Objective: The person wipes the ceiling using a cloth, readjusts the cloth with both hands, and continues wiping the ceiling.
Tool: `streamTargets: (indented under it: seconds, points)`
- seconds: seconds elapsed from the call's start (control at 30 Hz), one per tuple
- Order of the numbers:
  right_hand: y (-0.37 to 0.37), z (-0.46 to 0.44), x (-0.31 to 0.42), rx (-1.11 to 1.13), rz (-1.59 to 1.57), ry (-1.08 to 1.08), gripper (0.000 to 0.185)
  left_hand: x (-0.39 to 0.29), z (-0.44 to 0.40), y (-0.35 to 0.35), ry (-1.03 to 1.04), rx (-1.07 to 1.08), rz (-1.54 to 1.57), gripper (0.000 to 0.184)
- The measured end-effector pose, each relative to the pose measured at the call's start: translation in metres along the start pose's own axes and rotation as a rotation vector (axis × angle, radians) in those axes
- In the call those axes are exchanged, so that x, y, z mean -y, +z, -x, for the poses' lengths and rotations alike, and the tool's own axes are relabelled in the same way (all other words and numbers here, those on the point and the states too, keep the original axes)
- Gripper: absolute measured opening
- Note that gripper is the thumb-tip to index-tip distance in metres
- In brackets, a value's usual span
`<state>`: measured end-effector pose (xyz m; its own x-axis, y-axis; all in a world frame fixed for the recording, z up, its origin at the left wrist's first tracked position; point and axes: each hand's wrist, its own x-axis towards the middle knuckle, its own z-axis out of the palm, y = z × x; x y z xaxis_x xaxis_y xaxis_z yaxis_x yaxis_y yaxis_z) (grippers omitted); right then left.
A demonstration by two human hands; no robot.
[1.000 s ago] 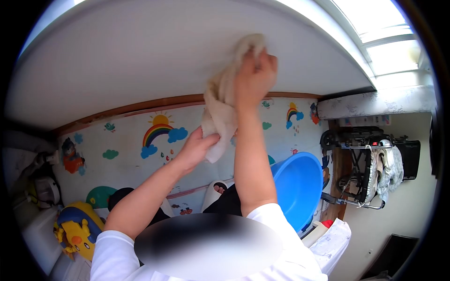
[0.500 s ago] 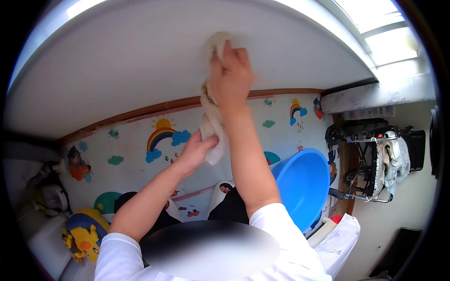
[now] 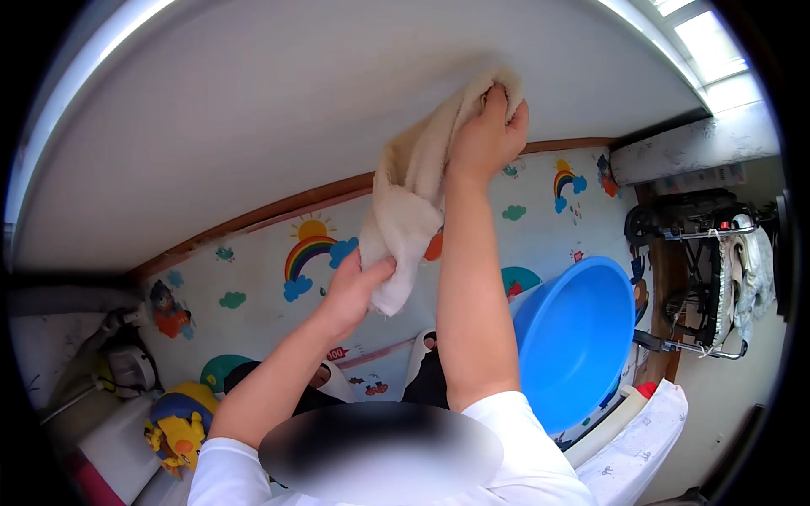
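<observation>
A cream terry towel (image 3: 411, 198) stretches between my two hands, loosely twisted in its middle. My right hand (image 3: 494, 131) grips its upper end, close to the plain white wall surface (image 3: 278, 93); whether the cloth touches that surface there I cannot tell. Lower down, my left hand (image 3: 359, 287) pinches the other end between thumb and fingers, and a short corner hangs past it. Some of the right fingers are hidden by the fold of cloth.
Right of my arm stands a large blue tub (image 3: 578, 346). Beyond it is a folded wheelchair (image 3: 700, 278) with cloths draped over it. A yellow and blue toy (image 3: 181, 426) lies at lower left. A brown trim strip (image 3: 295, 202) borders the cartoon-printed surface (image 3: 261, 261).
My right hand has moved right, and the towel, bunched under it before, is now spread wider between both hands. My left hand keeps its hold. The view has shifted slightly.
</observation>
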<state>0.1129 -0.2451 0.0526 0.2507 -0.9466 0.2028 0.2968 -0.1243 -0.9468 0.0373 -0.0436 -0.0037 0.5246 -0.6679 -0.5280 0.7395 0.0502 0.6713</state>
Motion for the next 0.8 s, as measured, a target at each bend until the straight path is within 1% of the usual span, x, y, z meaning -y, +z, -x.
streamTargets:
  seconds: [0.1,0.2,0.3,0.4,0.5,0.6,0.7,0.8]
  points:
    - [0.003,0.003,-0.004,0.071,0.0,-0.129,0.025,-0.001,0.0,0.003,-0.021,0.027,-0.019,0.043]
    - [0.005,0.006,-0.005,0.139,0.156,-0.367,0.027,-0.001,0.0,0.005,-0.01,0.034,0.006,0.041]
    - [0.011,0.011,-0.002,0.223,0.254,-0.486,0.028,0.003,-0.003,0.004,0.006,0.049,0.011,0.04]
    - [0.018,0.014,-0.001,0.219,0.287,-0.635,0.027,0.006,-0.004,0.004,0.021,0.059,0.021,0.04]
    - [0.024,0.019,-0.003,0.274,0.337,-0.66,0.025,0.007,-0.004,0.003,0.011,0.07,0.015,0.04]
    - [0.023,0.022,-0.003,0.268,0.421,-0.688,0.022,0.008,-0.004,0.003,0.016,0.073,0.012,0.04]
    - [0.017,0.021,0.006,0.337,0.521,-0.714,0.019,0.009,-0.002,0.004,0.003,0.083,-0.063,0.042]
    - [0.023,0.017,0.02,0.203,0.361,-0.702,0.017,0.014,-0.002,0.004,0.019,0.08,-0.052,0.042]
